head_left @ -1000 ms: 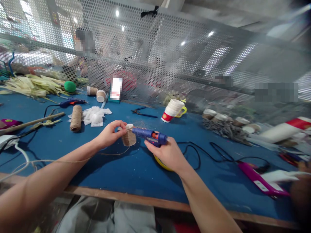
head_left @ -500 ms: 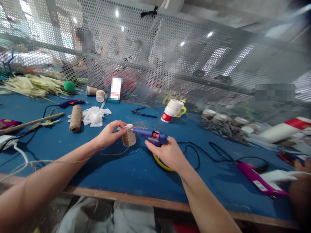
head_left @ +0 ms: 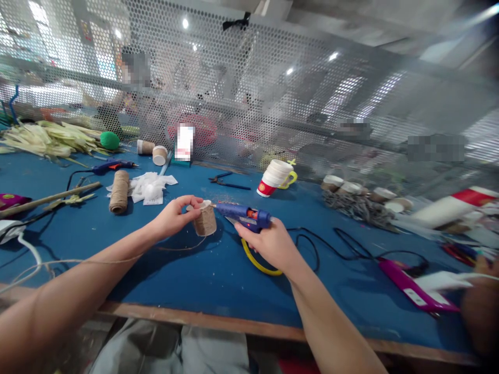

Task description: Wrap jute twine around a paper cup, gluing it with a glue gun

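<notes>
My left hand pinches a small paper cup by its rim, above the table. Brown twine is wound around the cup's side, and a loose strand trails from it under my left forearm. In my right hand is a blue hot glue gun, its nozzle pointing left at the cup near the rim. Whether the nozzle touches the cup I cannot tell. Below the gun, a yellow ring lies on the table, partly hidden by my right hand.
On the blue table stand a twine spool, white crumpled packets, pliers and stacked paper cups. A second glue gun lies left. A purple power strip and another person's hand are right. Perforated metal screen behind.
The cup has tilted slightly in my left hand, so its rim and twine-wrapped side show differently. The gun's nozzle stays beside the cup. The whole view has shifted a little.
</notes>
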`<action>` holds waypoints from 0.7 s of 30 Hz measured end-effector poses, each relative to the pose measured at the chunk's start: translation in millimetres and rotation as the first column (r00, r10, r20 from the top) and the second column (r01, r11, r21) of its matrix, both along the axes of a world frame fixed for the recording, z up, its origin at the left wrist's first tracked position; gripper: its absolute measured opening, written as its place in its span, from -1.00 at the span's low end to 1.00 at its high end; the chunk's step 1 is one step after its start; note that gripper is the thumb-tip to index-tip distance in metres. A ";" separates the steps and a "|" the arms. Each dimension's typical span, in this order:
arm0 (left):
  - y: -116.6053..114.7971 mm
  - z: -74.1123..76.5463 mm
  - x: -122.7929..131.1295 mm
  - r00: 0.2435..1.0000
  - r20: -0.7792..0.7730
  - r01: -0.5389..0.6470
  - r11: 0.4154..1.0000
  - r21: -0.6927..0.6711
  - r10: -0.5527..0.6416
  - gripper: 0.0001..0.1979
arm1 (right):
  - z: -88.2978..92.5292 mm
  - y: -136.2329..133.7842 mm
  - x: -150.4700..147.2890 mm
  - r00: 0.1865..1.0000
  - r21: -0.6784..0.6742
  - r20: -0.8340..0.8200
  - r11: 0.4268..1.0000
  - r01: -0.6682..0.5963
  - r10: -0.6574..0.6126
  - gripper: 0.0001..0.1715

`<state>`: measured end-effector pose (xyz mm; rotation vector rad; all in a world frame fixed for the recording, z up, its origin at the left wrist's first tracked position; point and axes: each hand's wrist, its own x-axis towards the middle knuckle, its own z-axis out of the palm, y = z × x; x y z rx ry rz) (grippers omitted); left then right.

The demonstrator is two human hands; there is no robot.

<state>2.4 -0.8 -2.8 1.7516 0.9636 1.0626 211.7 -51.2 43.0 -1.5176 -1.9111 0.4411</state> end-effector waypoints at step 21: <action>-0.6 -2.3 0.0 1.000 0.006 0.017 1.000 -0.021 -0.017 -0.84 | 3.4 -5.5 -1.6 0.997 -0.054 -0.058 0.997 -0.059 0.056 -0.72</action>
